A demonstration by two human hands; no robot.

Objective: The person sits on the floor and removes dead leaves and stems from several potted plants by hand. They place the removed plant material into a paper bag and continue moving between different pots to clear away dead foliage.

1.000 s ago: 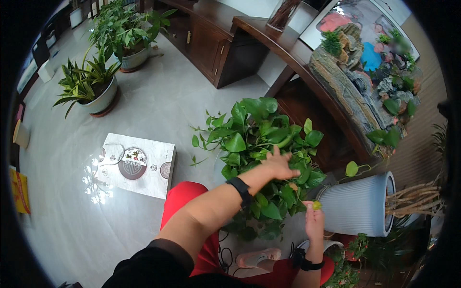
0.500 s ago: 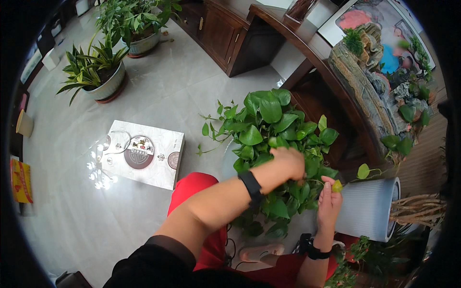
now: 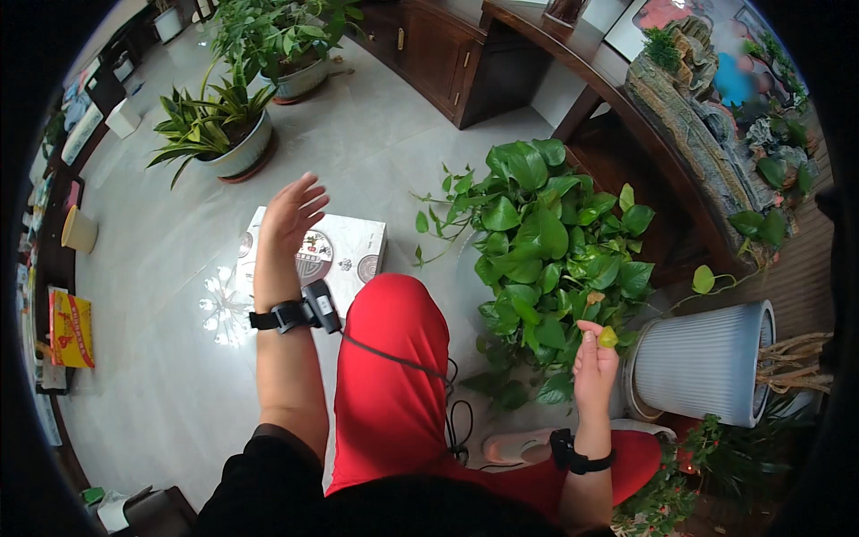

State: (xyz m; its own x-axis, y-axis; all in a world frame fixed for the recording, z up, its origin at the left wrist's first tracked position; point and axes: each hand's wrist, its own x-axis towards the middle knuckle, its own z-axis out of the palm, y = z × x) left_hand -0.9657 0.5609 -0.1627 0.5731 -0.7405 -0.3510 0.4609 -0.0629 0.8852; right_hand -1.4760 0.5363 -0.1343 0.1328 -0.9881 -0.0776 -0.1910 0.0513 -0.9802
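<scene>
My left hand (image 3: 293, 215) is raised over the white patterned box (image 3: 344, 240) on the floor, its fingers spread with nothing seen in them. The hand and forearm hide the box's left part, and whether the hand touches the box I cannot tell. On the right, my right hand (image 3: 594, 365) pinches a small yellow leaf (image 3: 608, 337) between thumb and fingers. It sits at the lower right side of a bushy green pothos plant (image 3: 541, 237), whose large leaves cover most of its pot. A small brownish-yellow leaf (image 3: 594, 298) shows among the green ones just above that hand.
A ribbed white pot (image 3: 702, 362) stands to the right of the pothos. Behind are a dark wooden stand (image 3: 582, 67) with a rockery ornament (image 3: 689, 116), and a wooden cabinet (image 3: 438, 54). Two potted plants stand at the far left, one a snake plant (image 3: 210, 121). A black cable (image 3: 394, 358) runs across my knee.
My left hand has left the pothos and swung left to above the box, fingers now spread. My right hand still pinches the yellow leaf. The whole view has shifted, moving things rightward.
</scene>
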